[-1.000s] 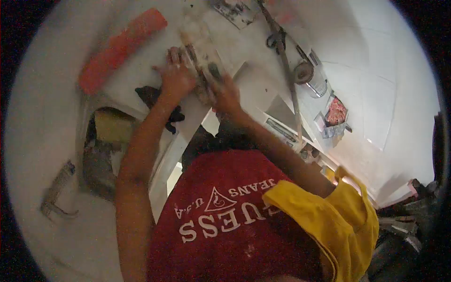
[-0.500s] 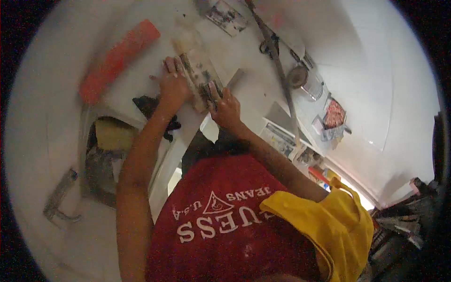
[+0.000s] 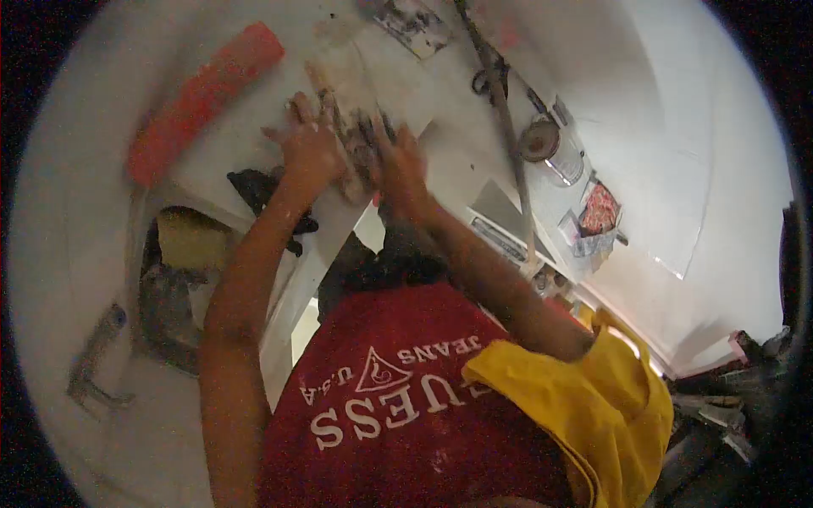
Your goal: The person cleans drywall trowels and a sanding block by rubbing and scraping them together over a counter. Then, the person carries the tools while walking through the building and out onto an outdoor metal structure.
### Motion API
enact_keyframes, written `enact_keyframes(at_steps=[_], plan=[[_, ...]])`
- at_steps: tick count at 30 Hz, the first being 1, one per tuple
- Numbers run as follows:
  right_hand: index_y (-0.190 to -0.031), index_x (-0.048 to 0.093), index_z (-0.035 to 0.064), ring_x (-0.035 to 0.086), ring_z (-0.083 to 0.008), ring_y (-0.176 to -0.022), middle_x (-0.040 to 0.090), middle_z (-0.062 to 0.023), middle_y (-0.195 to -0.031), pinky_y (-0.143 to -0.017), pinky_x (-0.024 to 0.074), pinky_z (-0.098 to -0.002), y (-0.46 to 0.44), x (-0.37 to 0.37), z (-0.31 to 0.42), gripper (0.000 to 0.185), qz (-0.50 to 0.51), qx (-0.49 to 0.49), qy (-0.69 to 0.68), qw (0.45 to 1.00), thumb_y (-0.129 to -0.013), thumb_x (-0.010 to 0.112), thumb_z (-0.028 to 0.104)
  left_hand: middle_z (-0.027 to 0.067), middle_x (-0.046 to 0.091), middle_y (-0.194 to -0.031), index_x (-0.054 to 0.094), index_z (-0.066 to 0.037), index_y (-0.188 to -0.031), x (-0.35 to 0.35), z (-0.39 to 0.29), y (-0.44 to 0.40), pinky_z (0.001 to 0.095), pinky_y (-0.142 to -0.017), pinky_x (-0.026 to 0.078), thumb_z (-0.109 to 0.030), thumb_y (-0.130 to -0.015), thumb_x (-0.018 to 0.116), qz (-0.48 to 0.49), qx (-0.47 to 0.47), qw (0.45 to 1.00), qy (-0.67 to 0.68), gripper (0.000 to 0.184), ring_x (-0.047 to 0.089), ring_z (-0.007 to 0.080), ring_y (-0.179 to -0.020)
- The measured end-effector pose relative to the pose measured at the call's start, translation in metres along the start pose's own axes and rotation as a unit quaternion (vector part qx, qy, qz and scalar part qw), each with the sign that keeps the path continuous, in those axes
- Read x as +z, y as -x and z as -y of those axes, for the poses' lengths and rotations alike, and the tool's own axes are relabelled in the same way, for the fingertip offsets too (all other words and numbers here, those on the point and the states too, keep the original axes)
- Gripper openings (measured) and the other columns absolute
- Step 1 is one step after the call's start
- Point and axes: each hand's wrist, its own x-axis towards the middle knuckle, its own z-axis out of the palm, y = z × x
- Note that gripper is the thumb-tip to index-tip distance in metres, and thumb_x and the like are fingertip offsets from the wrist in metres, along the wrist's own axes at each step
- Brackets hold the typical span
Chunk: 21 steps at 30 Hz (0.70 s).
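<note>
Farther forward now, the right hand (image 3: 401, 169) has shifted along the stained strip (image 3: 345, 127), which lies between both hands, long axis running away from the torso (image 3: 381, 423); the left hand (image 3: 310, 154) spreads beside it (the right's grip is too blurred to tell)

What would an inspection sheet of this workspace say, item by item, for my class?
Surface: pale worktop, brownish smears near its far side.
Job's things: long, flat, stained piece, blurred, between both hands.
Clutter: red strip and black crumpled item on the left; long stick, metal can and torn packet on the right.
Hands: left on the piece's edge, fingers spread; right at its other side, grip too blurred to tell.
Cables: nothing seen for certain; dark loop beside the stick is unclear.
Surroundings: dark jumbled pile, lower right.
</note>
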Motion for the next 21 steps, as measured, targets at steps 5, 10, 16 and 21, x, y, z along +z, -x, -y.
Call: enact_keyframes(at_steps=[5, 10, 16, 21], plan=[[-0.127, 0.046, 0.0114, 0.053, -0.0371, -0.098, 0.049, -0.0229, -0.114, -0.080, 0.0461, -0.0449, -0.091, 0.009, 0.011, 0.063, 0.006, -0.010, 0.009, 1.000, -0.069, 0.067, 0.024, 0.0254, 0.025, -0.139, 0.031, -0.008, -0.139, -0.029, -0.013, 0.006, 0.0767, -0.085, 0.026, -0.037, -0.066, 0.068, 0.158, -0.006, 0.987, 0.001, 0.087, 0.033, 0.0417, -0.126], [-0.131, 0.044, 0.0110, 0.052, -0.0391, -0.103, 0.047, -0.0276, -0.118, -0.085, 0.0451, -0.0453, 0.018, -0.001, -0.017, 0.062, -0.053, -0.077, -0.047, 0.994, -0.073, 0.065, 0.022, 0.0290, 0.026, -0.138, 0.030, -0.006, -0.140, -0.033, -0.010, 0.005, 0.0769, -0.086, 0.025, -0.041, -0.067, 0.068, 0.106, -0.012, 0.994, 0.002, 0.089, 0.032, 0.0411, -0.127], [-0.130, 0.045, 0.0112, 0.054, -0.0390, -0.095, 0.052, -0.0256, -0.111, -0.081, 0.0459, -0.0465, -0.091, 0.019, -0.001, 0.064, -0.090, -0.077, -0.017, 0.993, -0.071, 0.066, 0.022, 0.0289, 0.027, -0.138, 0.037, -0.002, -0.136, -0.002, -0.013, 0.007, 0.0784, -0.085, 0.024, -0.043, -0.066, 0.068, 0.074, 0.023, 0.993, -0.092, 0.086, 0.031, 0.0415, -0.127], [-0.130, 0.045, 0.0100, 0.055, -0.0377, -0.092, 0.055, -0.0225, -0.106, -0.076, 0.0477, -0.0462, -0.019, 0.022, -0.029, 0.066, -0.090, -0.111, -0.029, 0.989, -0.070, 0.067, 0.024, 0.0280, 0.026, -0.140, 0.036, -0.001, -0.136, 0.001, -0.007, 0.005, 0.0789, -0.085, 0.021, -0.041, -0.067, 0.067, -0.014, 0.007, 0.999, 0.047, 0.086, 0.031, 0.0407, -0.129]])
